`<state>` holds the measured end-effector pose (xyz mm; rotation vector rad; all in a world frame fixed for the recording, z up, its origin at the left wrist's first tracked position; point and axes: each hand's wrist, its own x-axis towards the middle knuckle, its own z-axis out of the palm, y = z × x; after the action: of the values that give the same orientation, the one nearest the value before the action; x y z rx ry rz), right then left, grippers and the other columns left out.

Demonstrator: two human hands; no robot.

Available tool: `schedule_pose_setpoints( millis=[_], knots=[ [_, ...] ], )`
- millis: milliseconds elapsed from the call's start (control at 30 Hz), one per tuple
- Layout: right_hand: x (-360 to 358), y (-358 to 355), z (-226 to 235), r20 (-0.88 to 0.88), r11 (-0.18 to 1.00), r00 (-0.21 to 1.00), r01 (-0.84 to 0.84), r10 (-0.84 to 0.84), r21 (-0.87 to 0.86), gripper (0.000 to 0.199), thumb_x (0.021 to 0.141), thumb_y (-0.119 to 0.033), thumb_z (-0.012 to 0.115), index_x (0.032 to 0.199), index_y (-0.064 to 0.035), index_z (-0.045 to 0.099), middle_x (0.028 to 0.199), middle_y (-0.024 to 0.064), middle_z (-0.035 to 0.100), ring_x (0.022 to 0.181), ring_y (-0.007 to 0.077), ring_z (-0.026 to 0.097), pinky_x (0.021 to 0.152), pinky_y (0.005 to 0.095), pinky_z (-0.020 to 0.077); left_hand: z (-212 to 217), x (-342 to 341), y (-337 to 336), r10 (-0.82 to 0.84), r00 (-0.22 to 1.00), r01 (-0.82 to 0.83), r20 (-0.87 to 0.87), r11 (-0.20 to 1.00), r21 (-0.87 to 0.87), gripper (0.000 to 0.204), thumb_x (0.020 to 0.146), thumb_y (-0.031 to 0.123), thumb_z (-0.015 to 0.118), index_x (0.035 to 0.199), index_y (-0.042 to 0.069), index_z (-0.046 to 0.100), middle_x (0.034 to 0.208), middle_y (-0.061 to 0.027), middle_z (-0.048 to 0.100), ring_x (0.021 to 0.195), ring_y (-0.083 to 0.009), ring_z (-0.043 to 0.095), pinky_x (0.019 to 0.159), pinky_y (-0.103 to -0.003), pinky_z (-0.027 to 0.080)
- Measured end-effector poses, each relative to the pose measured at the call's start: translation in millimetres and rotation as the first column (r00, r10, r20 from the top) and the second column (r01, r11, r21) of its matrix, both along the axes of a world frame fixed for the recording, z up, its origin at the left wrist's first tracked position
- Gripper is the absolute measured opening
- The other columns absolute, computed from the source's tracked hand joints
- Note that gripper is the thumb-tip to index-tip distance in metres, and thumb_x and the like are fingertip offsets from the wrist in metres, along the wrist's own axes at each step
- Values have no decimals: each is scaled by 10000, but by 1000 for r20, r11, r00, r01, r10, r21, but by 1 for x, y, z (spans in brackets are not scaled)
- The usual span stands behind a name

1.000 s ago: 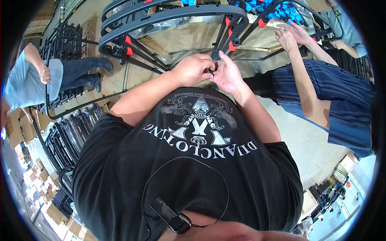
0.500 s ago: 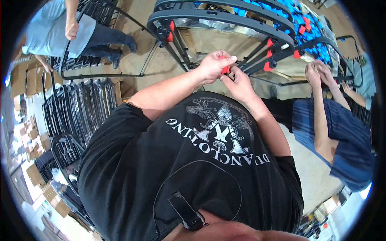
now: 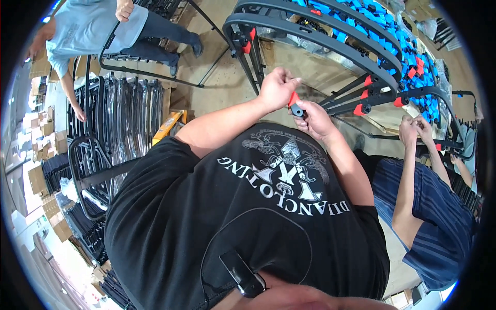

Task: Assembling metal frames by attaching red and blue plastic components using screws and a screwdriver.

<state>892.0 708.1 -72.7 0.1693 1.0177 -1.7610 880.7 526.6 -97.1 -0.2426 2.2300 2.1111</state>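
Close in front of my chest, my two hands meet over a small red plastic piece [image 3: 294, 98]. My left hand [image 3: 277, 92] pinches its upper end between thumb and fingers. A dark grey end with a round hole [image 3: 297, 110] shows just below the red; my right hand [image 3: 316, 120] closes its thumb and fingers around that end. Whether red and grey are one part or two, I cannot tell. Beyond my hands stand curved black tubular frames [image 3: 310, 32], with red clips [image 3: 363, 94] at their joints.
Many blue plastic pieces [image 3: 372, 23] lie in a heap at the far right. A co-worker in dark blue [image 3: 434, 206] works with both hands at right; another in light grey [image 3: 93, 31] holds a black frame at far left. Wrapped black tubes [image 3: 132, 113] are stacked at left.
The surroundings have shifted right and down in the picture. My hands have turned the piece, so its grey end with the hole now shows. The grey-shirted co-worker's lower hand has moved down.
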Motion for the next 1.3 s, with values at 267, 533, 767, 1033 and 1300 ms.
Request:
schedule_pose_setpoints(
  millis=[267,533,767,1033,1300],
  knots=[
    [-13,-112,-9,-923,914,378,346,69,211,469,808,-308,860,1116,-33,636,1031,142,715,963,221,710,834,346,563,-16,-9,-87,-46,795,-393,605,720,571,215,1053,172,577,1073,-34,636,968,-119,684,837,-210,693,744,-367,602],
    [-17,-211,-25,-465,874,825,447,-320,192,338,988,-378,661,998,-41,689,717,-3,563,637,119,539,610,302,454,-46,-24,-201,-6,865,-115,502,971,209,192,1054,183,574,960,52,679,939,-36,701,861,-161,677,727,-365,565],
    [-30,-237,-59,44,904,903,426,-428,45,311,1022,-418,591,989,-114,535,778,-4,507,596,108,475,544,275,386,-53,-17,-273,-231,794,-123,563,846,519,149,1041,190,611,1026,44,636,945,-59,697,848,-161,685,775,-299,611],
    [-41,-259,-93,-478,912,855,341,-201,227,400,939,-385,744,1123,-77,568,864,-6,577,689,62,489,592,241,416,-62,-43,-286,-180,852,-17,491,929,370,233,1061,165,570,1198,-15,626,880,-27,615,708,-122,578,675,-280,540],
    [-38,-258,-114,-682,868,731,351,-21,350,519,875,-390,797,1135,6,583,944,92,636,863,142,573,774,317,491,-43,-65,-288,-337,874,246,351,928,279,200,1057,158,577,1133,-18,637,961,-71,682,790,-122,649,682,-269,535]
  ],
)
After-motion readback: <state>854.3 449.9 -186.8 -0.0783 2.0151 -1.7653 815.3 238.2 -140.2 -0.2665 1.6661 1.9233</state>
